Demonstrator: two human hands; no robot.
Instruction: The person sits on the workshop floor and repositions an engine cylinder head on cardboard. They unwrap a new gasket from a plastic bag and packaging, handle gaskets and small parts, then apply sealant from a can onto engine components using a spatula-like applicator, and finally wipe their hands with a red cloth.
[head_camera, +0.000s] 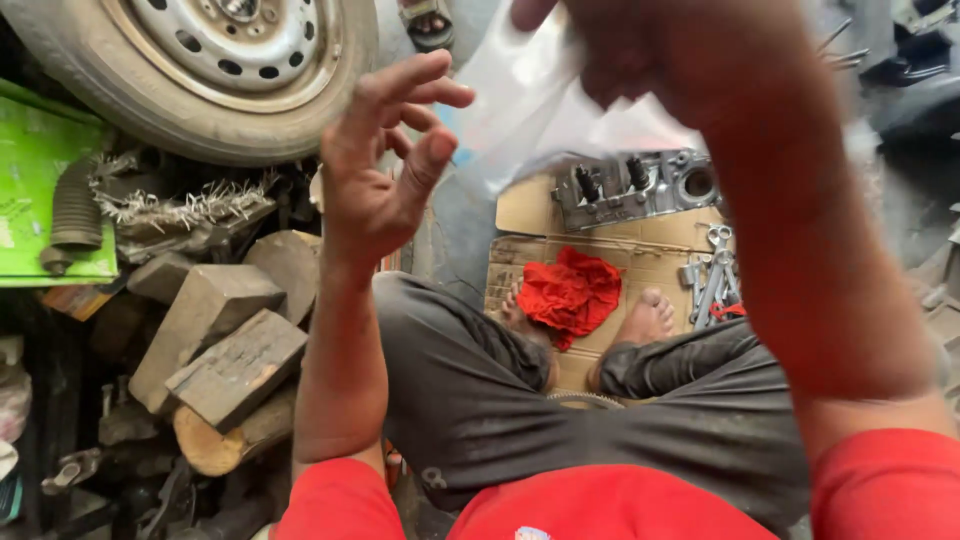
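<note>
Presently: R hand (640, 50) raised close to cam, blurred, pinching top of clear plastic bag (530, 110); bag hangs down-left of grip, long axis sloping. L hand (385, 160) just beside bag's left edge, fingers spread, empty, not touching. Red rag (568, 292) on cardboard (640, 250) well below.

This is a car repair workshop, worked at floor level — a wheel (215, 60) with a worn tyre and steel rim fills the upper left of the frame, with a ribbed rubber boot (76, 212) and rough wooden blocks (225, 345) heaped below it. Toward the upper right, a metal engine part (632, 187) sits on flattened cardboard (640, 255) beside a cluster of spanners (712, 280) and a red rag (568, 295) — plain mechanic's clutter.
</note>
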